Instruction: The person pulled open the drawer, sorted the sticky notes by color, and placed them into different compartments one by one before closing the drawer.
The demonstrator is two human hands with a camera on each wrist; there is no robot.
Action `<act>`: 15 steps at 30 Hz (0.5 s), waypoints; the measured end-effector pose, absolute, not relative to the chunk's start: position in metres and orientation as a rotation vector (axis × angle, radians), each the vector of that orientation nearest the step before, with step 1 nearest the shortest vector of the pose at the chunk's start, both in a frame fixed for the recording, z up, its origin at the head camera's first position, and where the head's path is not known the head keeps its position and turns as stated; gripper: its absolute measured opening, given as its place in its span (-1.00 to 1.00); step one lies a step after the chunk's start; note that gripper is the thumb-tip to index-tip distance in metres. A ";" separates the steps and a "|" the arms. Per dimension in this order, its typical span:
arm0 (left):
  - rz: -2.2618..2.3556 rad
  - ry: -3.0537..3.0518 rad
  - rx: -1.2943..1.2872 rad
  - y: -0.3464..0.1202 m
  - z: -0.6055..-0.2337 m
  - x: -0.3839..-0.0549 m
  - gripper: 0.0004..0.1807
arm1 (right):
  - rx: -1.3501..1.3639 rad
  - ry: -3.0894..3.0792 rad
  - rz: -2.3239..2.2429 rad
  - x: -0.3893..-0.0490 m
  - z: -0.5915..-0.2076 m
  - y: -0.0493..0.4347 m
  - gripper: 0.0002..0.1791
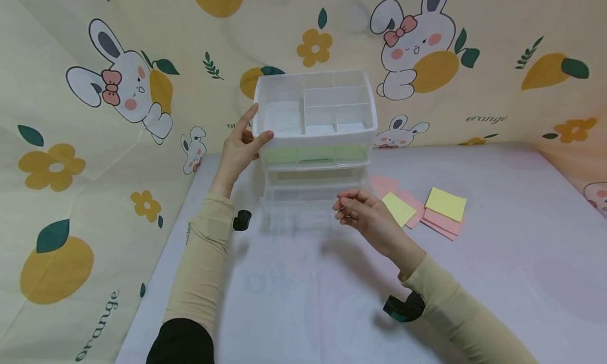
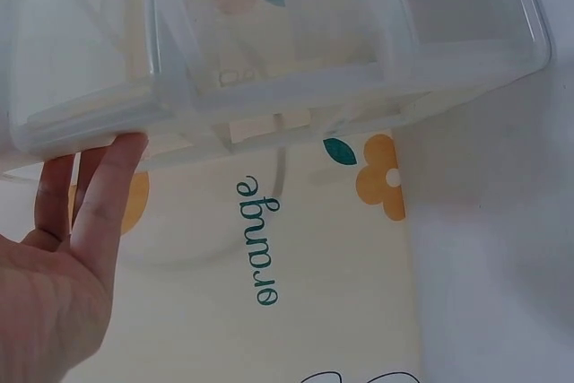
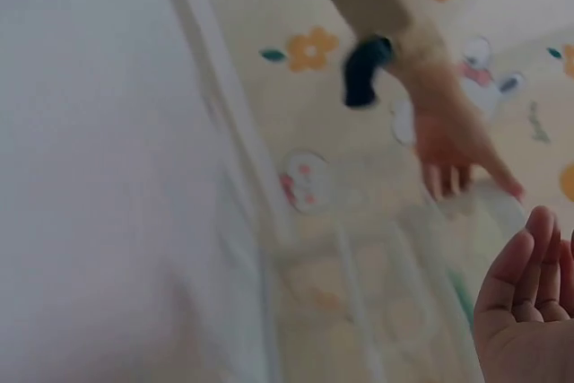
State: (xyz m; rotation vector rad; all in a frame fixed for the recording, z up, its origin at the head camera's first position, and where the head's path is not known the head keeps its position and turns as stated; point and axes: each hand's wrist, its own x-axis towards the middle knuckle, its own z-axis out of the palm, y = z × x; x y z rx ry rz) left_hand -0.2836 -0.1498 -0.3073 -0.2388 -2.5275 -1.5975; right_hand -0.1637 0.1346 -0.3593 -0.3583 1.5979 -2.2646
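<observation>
A white drawer organizer (image 1: pixel 315 137) with clear drawers stands on the table, its top tray divided into compartments. My left hand (image 1: pixel 240 150) holds its front left corner, thumb on the front rim and index finger on the side rim. In the left wrist view, fingers of the left hand (image 2: pixel 76 248) touch the clear plastic side. Something light green (image 1: pixel 313 154) shows inside the upper drawer. The bottom clear drawer (image 1: pixel 294 214) sticks out at the front. Just right of it hovers my right hand (image 1: pixel 372 222), fingers loosely bent, with nothing visible in them.
Yellow sticky notes (image 1: pixel 446 204) lie on pink ones to the right of the organizer. Another yellow note (image 1: pixel 397 208) lies nearer, over more pink notes (image 1: pixel 413 206). A patterned cloth (image 1: pixel 294 32) with rabbits and oranges covers the back and left sides.
</observation>
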 end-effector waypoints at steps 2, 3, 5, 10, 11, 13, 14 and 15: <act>-1.596 -2.531 -0.238 -0.150 -0.307 -0.284 -0.27 | -0.383 1.594 -2.317 -0.167 -0.354 0.144 -0.89; -1.596 -2.532 -0.235 -0.150 -0.307 -0.284 -0.27 | -0.389 1.597 -2.341 -0.168 -0.352 0.149 -0.89; -1.593 -2.533 -0.233 -0.149 -0.307 -0.284 -0.27 | -0.391 1.627 -2.379 -0.172 -0.350 0.159 -0.89; -1.591 -2.531 -0.230 -0.149 -0.307 -0.285 -0.27 | -0.326 1.801 -2.442 -0.183 -0.348 0.187 -0.90; -1.593 -2.529 -0.230 -0.149 -0.307 -0.285 -0.27 | -0.301 1.827 -2.453 -0.185 -0.349 0.192 -0.89; -1.591 -2.527 -0.233 -0.149 -0.308 -0.285 -0.27 | -0.237 1.867 -2.464 -0.190 -0.351 0.202 -0.88; -1.592 -2.526 -0.234 -0.149 -0.308 -0.285 -0.27 | -0.196 1.883 -2.461 -0.193 -0.353 0.207 -0.86; -1.591 -2.524 -0.234 -0.149 -0.308 -0.285 -0.27 | -0.154 1.906 -2.448 -0.196 -0.355 0.212 -0.85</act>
